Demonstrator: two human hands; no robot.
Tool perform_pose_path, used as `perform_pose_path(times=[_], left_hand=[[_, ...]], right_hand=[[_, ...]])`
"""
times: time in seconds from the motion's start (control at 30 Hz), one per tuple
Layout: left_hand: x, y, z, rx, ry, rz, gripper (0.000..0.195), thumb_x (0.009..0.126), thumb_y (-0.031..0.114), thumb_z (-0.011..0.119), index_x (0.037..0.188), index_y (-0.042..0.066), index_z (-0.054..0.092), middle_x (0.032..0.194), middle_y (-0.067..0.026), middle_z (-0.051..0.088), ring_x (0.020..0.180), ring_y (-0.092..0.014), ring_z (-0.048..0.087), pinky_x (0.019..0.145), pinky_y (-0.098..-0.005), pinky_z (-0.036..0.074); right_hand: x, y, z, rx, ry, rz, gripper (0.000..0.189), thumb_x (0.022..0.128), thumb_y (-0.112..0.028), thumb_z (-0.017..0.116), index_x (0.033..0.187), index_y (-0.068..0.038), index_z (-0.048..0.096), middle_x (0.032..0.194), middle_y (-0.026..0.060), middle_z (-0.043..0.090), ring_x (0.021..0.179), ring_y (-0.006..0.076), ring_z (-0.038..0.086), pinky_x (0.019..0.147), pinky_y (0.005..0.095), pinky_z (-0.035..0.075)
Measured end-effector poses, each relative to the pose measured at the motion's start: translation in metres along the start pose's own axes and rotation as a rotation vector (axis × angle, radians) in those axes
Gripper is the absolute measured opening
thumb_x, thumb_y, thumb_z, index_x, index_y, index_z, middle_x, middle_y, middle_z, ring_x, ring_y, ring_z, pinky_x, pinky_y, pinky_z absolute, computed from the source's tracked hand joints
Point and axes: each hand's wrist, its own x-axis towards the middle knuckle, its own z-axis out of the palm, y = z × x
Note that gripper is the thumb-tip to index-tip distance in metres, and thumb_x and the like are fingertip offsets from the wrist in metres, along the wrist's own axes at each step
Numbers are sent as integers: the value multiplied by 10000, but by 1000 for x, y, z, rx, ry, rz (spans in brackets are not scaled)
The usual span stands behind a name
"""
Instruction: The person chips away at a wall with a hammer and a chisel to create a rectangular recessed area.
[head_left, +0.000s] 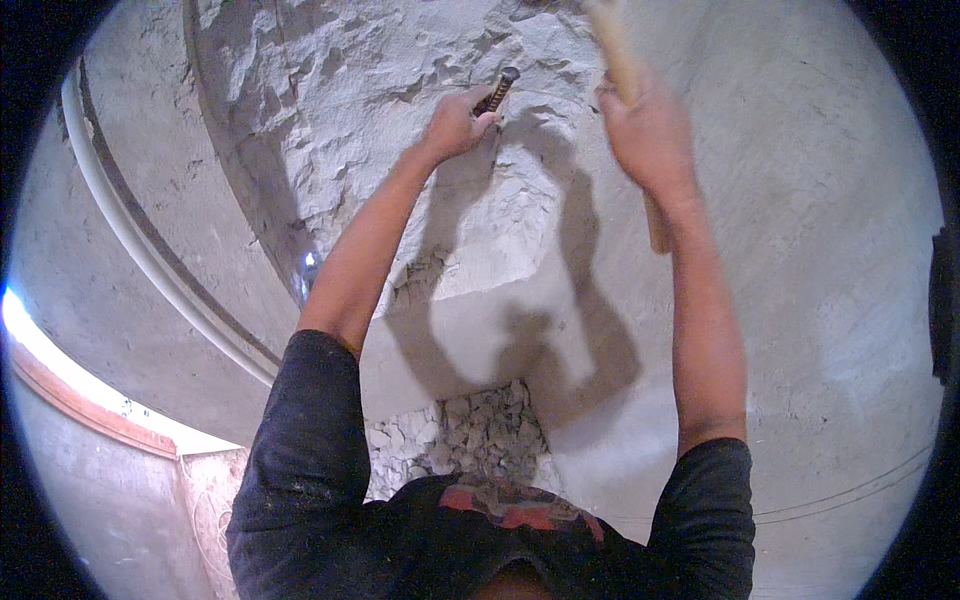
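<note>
At the upper middle, my left hand (457, 126) is closed round a ribbed steel chisel (501, 90), its flat struck head pointing up and to the right. My right hand (649, 135), slightly blurred, grips a wooden handle (619, 52) that looks like a hammer's; its upper end runs out at the top edge, and any tool head is hidden or out of view. Behind both hands is a wall with a rough, chipped grey surface (360, 112) beside smooth plaster (787, 225). The chisel's lower end is hidden by my left hand. Shadows of my arms fall on the wall.
Broken chips of rubble (480, 431) lie low in front of my chest. A pale pipe (142, 232) curves along the left wall, above a reddish wooden edge (90, 401) by a bright opening. Thin cables (832, 499) run at the lower right.
</note>
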Motion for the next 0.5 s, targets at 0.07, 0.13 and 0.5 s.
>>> perform_pose_path(times=[0.07, 0.13, 0.5], left_hand=[[-9, -1, -1, 5, 71, 37, 430, 790, 258, 658, 1129, 6, 580, 992, -205, 646, 875, -352, 633, 784, -398, 490], [-11, 0, -6, 13, 23, -28, 436, 795, 261, 662, 1127, -8, 577, 996, -207, 645, 885, -348, 634, 783, -396, 493], [-12, 13, -14, -58, -33, -122, 497, 784, 266, 692, 1161, -30, 561, 996, -236, 642, 888, -349, 648, 796, -388, 505]], right_hand=[[9, -3, -12, 12, 137, -88, 235, 782, -148, 605, 954, 4, 559, 855, 248, 623, 804, 438, 605, 726, 490, 481], [11, -27, -31, 109, 127, 85, 223, 805, -173, 617, 959, -14, 599, 834, 225, 632, 793, 402, 619, 707, 451, 484], [-32, 16, 45, -45, -230, 58, 236, 788, -150, 638, 955, 2, 570, 822, 218, 629, 776, 383, 623, 701, 428, 481]])
